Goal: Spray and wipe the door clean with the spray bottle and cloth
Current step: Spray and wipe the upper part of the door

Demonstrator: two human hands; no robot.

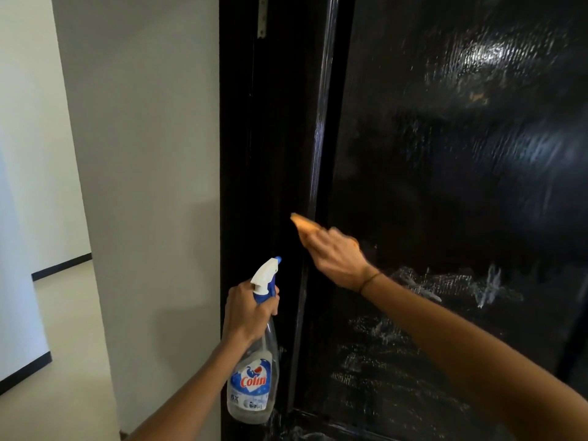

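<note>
Left hand [246, 308] grips neck of clear spray bottle [254, 374], fingers curled under white-and-blue trigger head, nozzle aimed at dark door frame [241, 154]. Bottle upright, blue "Colin" label facing camera, low beside frame. Right hand [337, 261] presses orange cloth [304, 226] against glossy black door [461, 170] near hinge-side edge; fingers blurred, partly over cloth, grip shape cannot be told. Thin band on right wrist. Wet streaks on lower door panel. Metal hinge [262, 17] at top. White wall [143, 154] left of frame.
</note>
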